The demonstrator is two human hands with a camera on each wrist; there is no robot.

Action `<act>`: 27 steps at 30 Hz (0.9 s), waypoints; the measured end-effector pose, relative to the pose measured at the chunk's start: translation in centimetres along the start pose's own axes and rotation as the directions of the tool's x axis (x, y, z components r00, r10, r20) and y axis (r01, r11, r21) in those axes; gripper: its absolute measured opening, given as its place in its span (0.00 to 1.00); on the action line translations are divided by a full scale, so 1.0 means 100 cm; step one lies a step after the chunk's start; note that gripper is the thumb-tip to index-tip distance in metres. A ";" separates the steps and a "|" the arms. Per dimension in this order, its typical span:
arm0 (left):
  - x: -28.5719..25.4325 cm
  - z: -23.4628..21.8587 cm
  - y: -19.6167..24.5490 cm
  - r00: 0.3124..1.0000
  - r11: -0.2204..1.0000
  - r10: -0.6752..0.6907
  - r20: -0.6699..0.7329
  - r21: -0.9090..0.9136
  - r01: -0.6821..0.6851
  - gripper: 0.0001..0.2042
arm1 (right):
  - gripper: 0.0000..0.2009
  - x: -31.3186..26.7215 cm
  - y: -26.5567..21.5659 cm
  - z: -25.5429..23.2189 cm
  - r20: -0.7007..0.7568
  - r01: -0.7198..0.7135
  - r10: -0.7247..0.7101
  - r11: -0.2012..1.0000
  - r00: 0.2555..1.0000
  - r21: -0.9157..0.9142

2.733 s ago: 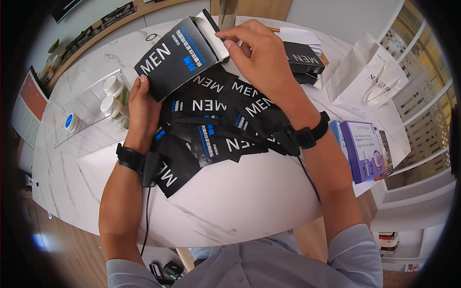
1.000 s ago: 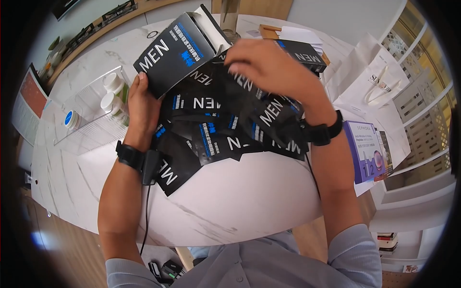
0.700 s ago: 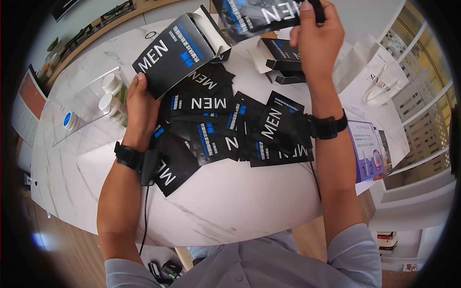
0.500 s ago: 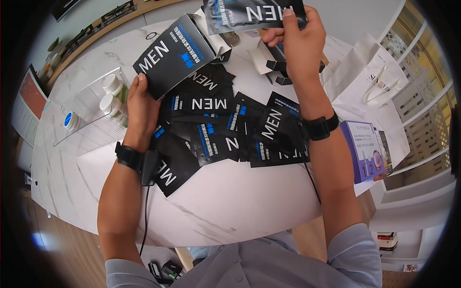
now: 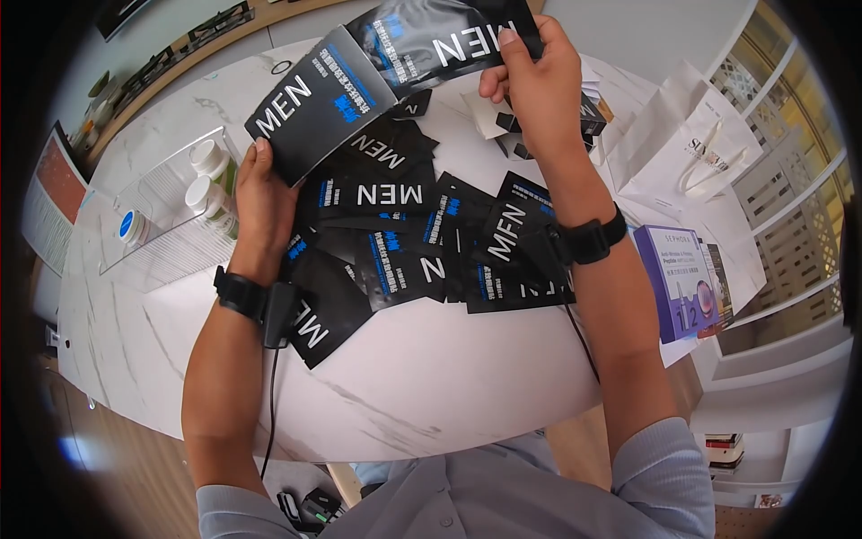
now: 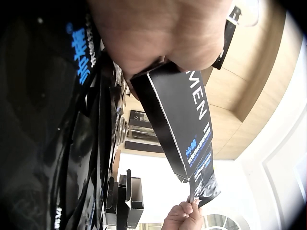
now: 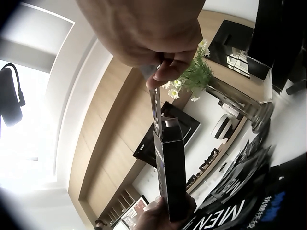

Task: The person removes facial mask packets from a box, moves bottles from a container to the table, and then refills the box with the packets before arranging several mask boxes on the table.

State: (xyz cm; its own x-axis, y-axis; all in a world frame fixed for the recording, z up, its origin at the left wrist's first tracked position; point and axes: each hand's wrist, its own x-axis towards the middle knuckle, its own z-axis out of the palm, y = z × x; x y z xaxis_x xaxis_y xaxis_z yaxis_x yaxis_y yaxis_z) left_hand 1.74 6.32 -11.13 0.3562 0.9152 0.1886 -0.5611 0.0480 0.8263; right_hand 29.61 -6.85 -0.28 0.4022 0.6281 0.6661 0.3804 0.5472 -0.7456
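A black carton printed MEN (image 5: 323,108) is held tilted over the table by my left hand (image 5: 267,193), which grips its lower end. Between thumb and fingers, my right hand (image 5: 552,90) pinches one end of a flat black sachet (image 5: 440,49), also marked MEN. The sachet's other end is at the carton's open top; in the right wrist view the sachet (image 7: 157,112) runs down into the carton's mouth (image 7: 170,125). Below both hands, several like sachets (image 5: 391,193) lie overlapping in a loose pile on the marbled white table.
Behind the right forearm lies another black carton (image 5: 588,117) with loose flaps. A white paper bag (image 5: 669,144) and a purple box (image 5: 687,287) stand at the right. At the left is a clear organizer (image 5: 166,247) with white-capped bottles (image 5: 208,193). A glass vase (image 7: 235,98) holds daisies.
My right hand left the carton's flap, took a sachet from the pile, raised it and brought it leftward to the carton's mouth. My left hand has kept its grip, almost still.
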 end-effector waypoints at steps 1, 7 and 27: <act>0.000 0.000 0.000 1.000 1.000 -0.001 0.003 0.003 0.001 0.20 | 0.09 0.001 0.002 -0.002 0.021 -0.014 0.014 1.000 1.000 0.008; 0.000 -0.001 0.000 1.000 1.000 0.003 0.003 0.004 -0.003 0.21 | 0.08 0.000 -0.007 -0.004 -0.021 -0.071 0.069 0.990 0.997 -0.122; 0.000 -0.001 0.000 1.000 1.000 -0.001 0.020 0.022 0.000 0.20 | 0.10 0.004 0.005 -0.010 -0.039 -0.094 0.091 0.990 0.995 -0.101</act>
State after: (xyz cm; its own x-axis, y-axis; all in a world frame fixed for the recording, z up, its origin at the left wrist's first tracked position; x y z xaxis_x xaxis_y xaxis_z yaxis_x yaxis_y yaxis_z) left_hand 1.69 6.35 -11.15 0.3716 0.9069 0.1988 -0.5441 0.0392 0.8381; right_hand 30.78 -6.87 -0.42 0.4672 0.6533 0.5958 0.4231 0.4265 -0.7994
